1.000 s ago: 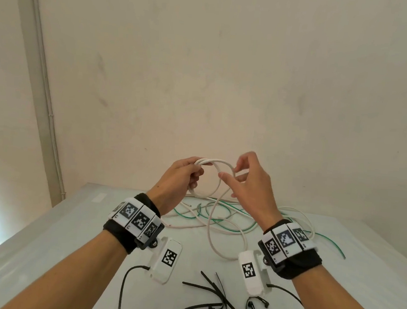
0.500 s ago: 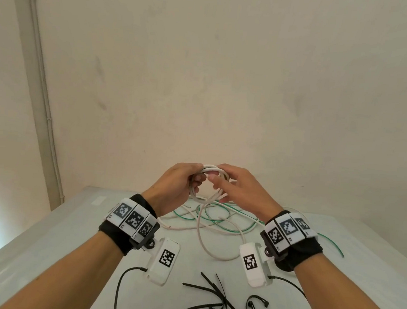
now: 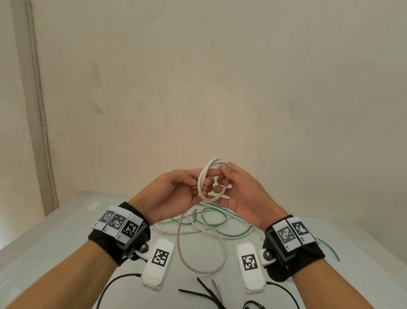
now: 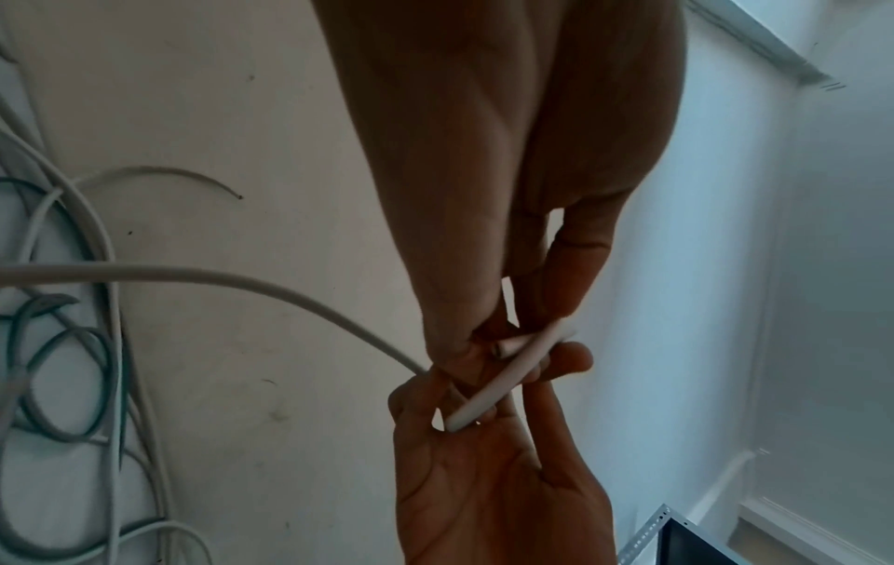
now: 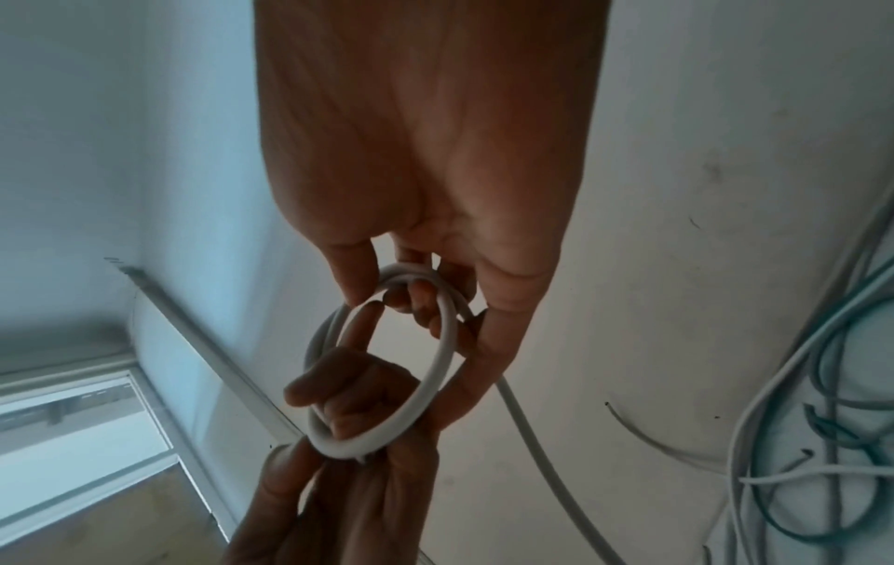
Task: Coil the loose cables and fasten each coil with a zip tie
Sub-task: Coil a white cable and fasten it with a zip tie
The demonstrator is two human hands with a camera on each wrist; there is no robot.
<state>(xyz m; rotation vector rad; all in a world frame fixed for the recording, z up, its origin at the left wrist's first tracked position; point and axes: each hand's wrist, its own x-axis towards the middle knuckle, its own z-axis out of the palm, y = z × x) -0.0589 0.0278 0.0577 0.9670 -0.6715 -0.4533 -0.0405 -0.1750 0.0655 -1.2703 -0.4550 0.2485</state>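
Both hands are raised above the table and hold a small coil of white cable (image 3: 204, 178) between them. My left hand (image 3: 194, 190) pinches the coil's left side with thumb and fingers, also shown in the left wrist view (image 4: 508, 340). My right hand (image 3: 221, 187) has its fingers curled through the ring (image 5: 438, 367) and grips its far side. The cable's loose tail (image 3: 180, 245) hangs down into a loop on the table. Several black zip ties (image 3: 210, 298) lie near the front edge.
A green cable (image 3: 219, 225) and more white cable lie tangled on the white table (image 3: 44, 251) under the hands. Thin black cords run from the wrist cameras across the front. A beige wall stands just behind the table, with a pipe (image 3: 39, 92) at left.
My right hand brought another turn of cable over to my left hand. Both hands now hold a tighter, rounder coil, turned to face me, and the tail's loop has shortened.
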